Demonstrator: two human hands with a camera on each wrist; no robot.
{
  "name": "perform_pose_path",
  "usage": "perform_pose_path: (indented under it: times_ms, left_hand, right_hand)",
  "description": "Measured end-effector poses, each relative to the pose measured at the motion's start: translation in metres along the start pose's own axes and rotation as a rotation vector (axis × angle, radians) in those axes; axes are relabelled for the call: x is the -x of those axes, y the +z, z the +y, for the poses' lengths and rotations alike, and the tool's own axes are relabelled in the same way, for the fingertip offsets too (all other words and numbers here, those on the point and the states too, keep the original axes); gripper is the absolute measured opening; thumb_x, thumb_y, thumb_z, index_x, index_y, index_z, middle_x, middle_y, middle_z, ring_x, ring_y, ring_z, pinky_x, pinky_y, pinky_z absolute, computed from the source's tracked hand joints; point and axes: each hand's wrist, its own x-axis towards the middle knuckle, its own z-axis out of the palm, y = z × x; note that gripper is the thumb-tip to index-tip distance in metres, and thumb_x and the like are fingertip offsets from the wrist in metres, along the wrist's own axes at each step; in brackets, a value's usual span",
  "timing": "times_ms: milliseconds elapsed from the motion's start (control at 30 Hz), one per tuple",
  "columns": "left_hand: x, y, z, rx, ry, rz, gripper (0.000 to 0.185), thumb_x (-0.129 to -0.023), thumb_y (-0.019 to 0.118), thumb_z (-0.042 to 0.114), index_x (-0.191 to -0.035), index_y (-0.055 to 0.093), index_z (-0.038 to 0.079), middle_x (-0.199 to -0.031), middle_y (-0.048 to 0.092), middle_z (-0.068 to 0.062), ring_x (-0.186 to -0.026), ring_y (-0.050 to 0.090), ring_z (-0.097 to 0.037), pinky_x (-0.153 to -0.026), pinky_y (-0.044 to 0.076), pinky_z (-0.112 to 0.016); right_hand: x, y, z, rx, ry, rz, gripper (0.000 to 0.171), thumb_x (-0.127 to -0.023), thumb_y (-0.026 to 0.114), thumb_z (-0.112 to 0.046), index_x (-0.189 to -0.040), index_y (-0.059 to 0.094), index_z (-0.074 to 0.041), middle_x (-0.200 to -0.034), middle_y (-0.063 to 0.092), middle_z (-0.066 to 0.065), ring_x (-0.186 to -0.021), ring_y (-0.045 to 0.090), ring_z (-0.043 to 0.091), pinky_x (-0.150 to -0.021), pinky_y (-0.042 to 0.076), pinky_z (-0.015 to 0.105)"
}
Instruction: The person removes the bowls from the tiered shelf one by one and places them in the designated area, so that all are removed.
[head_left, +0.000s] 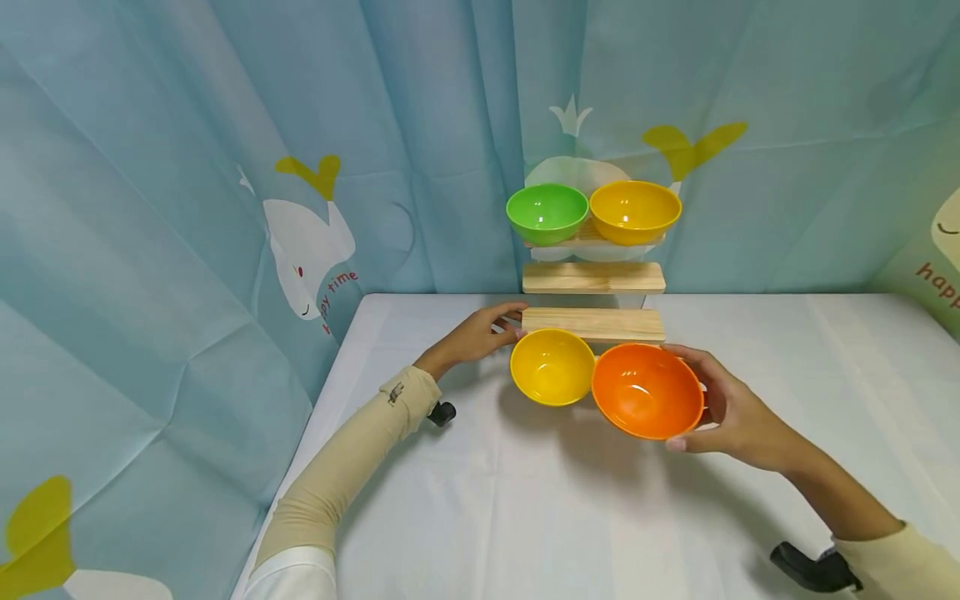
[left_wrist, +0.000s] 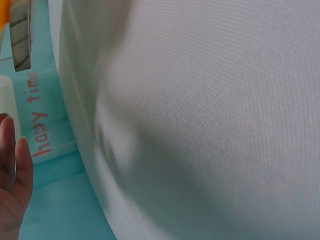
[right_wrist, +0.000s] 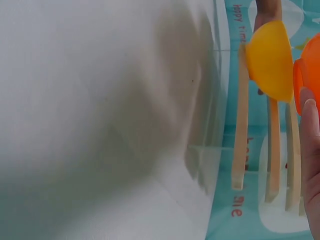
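- Just left of the right hand (head_left: 738,421), round orange plastic-looking bowl (head_left: 647,392), mouth tipped toward head camera; no long axis.
- Right hand pinches its right side, thumb at near rim; it's the nearer hand.
- Immediately left of orange bowl: small round yellow bowl (head_left: 552,368), at the front slat; touching or apart, can't tell.
- Left hand (head_left: 480,333) beyond that, beside slat ends, fingers extended, loosely apart; contact unclear.
- Pale wooden slats (head_left: 592,278), long axis left-right, stepped up and back.
- Top slat: glossy green round bowl (head_left: 547,215) left, deeper-yellow round bowl (head_left: 636,212) right.
- Counts: bowls 4 (1 orange, 2 yellow, 1 green); slats 4 in right wrist view; hands 2.
- White-covered desk (head_left: 480,517) below; blue printed curtain (head_left: 420,125) behind.
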Motion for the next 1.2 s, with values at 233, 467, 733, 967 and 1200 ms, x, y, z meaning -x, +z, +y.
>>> perform_pose_path:
  times_ms: [233,467,733,967,1200]
  left_hand:
    - [-0.001,0.0,-0.001,0.004,0.002,-0.003,0.054,-0.095,0.057,0.036,-0.144,0.041,0.02,-0.131,0.053,-0.002,-0.11,0.054,-0.015,-0.083,0.05,-0.026]
    - [-0.001,-0.001,-0.001,0.015,0.006,-0.006,0.053,-0.095,0.057,0.035,-0.143,0.042,0.019,-0.13,0.053,-0.002,-0.109,0.055,-0.015,-0.08,0.051,-0.025]
    - [-0.003,-0.002,-0.003,0.017,0.02,-0.008,0.053,-0.095,0.058,0.033,-0.143,0.042,0.018,-0.13,0.054,-0.002,-0.107,0.055,-0.013,-0.084,0.05,-0.025]
    - [-0.003,-0.002,-0.001,0.022,0.012,-0.011,0.053,-0.095,0.058,0.033,-0.142,0.042,0.016,-0.13,0.054,-0.003,-0.106,0.055,-0.013,-0.087,0.049,-0.026]
    - [-0.004,-0.003,-0.001,0.051,0.002,-0.019,0.053,-0.094,0.06,0.029,-0.142,0.043,0.014,-0.129,0.054,-0.003,-0.106,0.056,-0.014,-0.086,0.05,-0.025]
  right_hand:
    - [-0.001,0.011,-0.005,-0.05,0.038,-0.029,0.099,-0.065,0.079,0.011,-0.146,0.027,-0.012,-0.134,0.043,0.006,-0.106,0.056,0.015,-0.07,0.057,0.035]
    - [-0.003,0.025,-0.01,-0.1,0.011,-0.08,0.098,-0.066,0.079,0.011,-0.147,0.026,-0.01,-0.132,0.046,0.009,-0.105,0.056,0.018,-0.068,0.056,0.035]
    - [-0.003,0.04,-0.011,-0.15,0.001,-0.131,0.099,-0.067,0.079,0.007,-0.147,0.025,-0.01,-0.132,0.046,0.011,-0.103,0.058,0.021,-0.069,0.055,0.035]
    - [-0.004,0.052,-0.011,-0.172,0.034,-0.166,0.097,-0.069,0.08,0.002,-0.147,0.025,-0.014,-0.132,0.046,0.009,-0.104,0.057,0.022,-0.07,0.055,0.036]
    - [-0.008,0.063,-0.011,-0.224,0.009,-0.205,0.097,-0.069,0.079,0.003,-0.148,0.024,-0.012,-0.135,0.043,0.011,-0.106,0.056,0.024,-0.07,0.056,0.037]
